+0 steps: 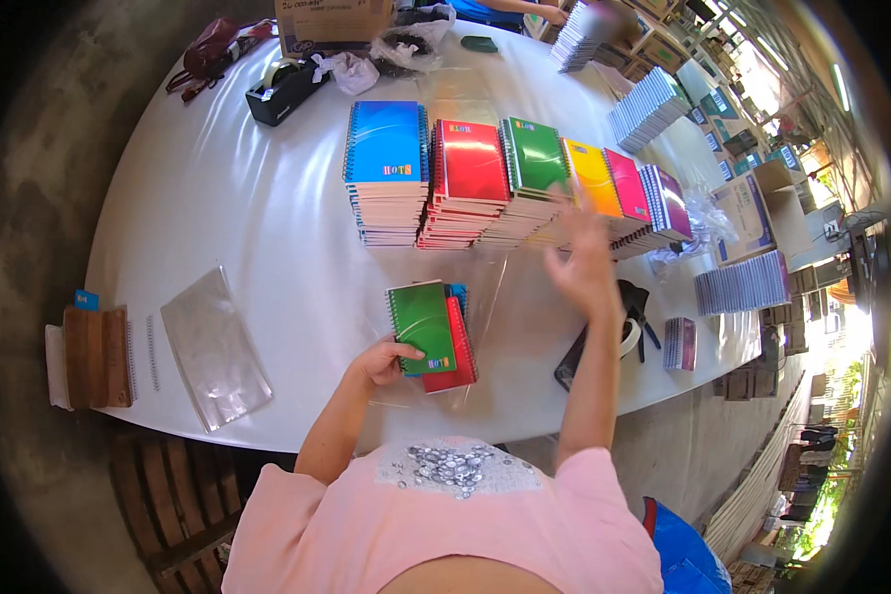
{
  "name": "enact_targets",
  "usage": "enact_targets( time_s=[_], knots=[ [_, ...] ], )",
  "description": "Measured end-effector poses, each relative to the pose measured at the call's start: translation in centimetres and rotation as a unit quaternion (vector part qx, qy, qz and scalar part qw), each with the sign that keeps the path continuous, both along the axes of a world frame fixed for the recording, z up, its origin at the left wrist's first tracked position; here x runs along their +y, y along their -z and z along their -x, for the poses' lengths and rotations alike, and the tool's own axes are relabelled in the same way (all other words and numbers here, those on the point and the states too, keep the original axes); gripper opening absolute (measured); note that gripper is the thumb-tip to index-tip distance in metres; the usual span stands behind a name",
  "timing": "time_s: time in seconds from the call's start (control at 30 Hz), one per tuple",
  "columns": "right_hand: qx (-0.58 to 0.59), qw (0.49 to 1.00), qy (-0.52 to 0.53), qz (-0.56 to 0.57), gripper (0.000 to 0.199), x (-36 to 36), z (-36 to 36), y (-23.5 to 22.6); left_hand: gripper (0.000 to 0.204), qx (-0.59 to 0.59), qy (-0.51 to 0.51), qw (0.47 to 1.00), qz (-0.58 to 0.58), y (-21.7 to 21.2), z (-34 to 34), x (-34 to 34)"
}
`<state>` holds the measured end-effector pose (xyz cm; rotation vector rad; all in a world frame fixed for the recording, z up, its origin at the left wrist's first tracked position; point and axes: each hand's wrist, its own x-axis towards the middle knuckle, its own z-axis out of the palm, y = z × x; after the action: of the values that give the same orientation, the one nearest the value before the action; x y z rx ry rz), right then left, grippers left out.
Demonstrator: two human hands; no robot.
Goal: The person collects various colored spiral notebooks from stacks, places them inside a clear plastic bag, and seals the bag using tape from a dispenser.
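My left hand (382, 361) grips a green spiral notebook (421, 322), its thumb on the cover. Fanned out beneath that one are a red notebook (462, 346) and a blue one (457, 293), mostly covered. They are over a clear plastic sheet or bag. My right hand (586, 259), blurred, reaches forward with thumb and fingers apart and nothing visible in it. It is by the front of the green stack (538, 153) and yellow stack (592, 178). In the same row stand a blue stack (386, 139), a red stack (471, 158), a pink stack (627, 185) and a purple one (671, 203).
Right of my forearm lie a black tape dispenser (576, 356) and a small notebook stack (680, 344). A clear plastic bag (218, 346) lies left, near brown-covered books (99, 356). Another tape dispenser (287, 91) and a carton (332, 25) stand far left. A person's arm (525, 8) shows at the far side.
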<state>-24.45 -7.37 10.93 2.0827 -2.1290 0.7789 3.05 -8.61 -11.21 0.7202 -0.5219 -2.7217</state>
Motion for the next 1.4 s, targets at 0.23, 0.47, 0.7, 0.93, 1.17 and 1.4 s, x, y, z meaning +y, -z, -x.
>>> enact_targets(
  time_s=[0.23,0.47,0.7,0.93,1.17,1.4],
  knots=[
    [0.089,0.992,0.050,0.069,0.046,0.6,10.0,2.9,0.051,-0.018,0.029,0.999,0.039,-3.6,3.6,0.8],
    [0.082,0.979,-0.114,0.149,0.034,9.4,-4.2,4.8,0.052,0.116,-0.049,0.989,-0.076,-4.6,3.1,0.7],
    [0.044,0.990,-0.097,0.095,0.043,6.1,0.3,5.7,0.048,-0.049,-0.085,0.995,0.023,-4.3,3.6,1.3],
    [0.200,0.967,0.155,-0.037,0.056,2.2,16.5,2.3,0.045,-0.039,-0.056,0.997,0.027,-5.6,5.0,-0.2],
    [0.104,0.919,0.176,0.338,0.023,5.6,10.1,1.7,0.049,-0.063,-0.078,0.994,0.052,-6.4,5.3,-0.5],
    [0.086,0.966,-0.242,0.041,0.035,9.5,-5.8,6.8,0.050,0.099,-0.089,0.991,-0.024,-5.9,5.3,0.4]
  ],
)
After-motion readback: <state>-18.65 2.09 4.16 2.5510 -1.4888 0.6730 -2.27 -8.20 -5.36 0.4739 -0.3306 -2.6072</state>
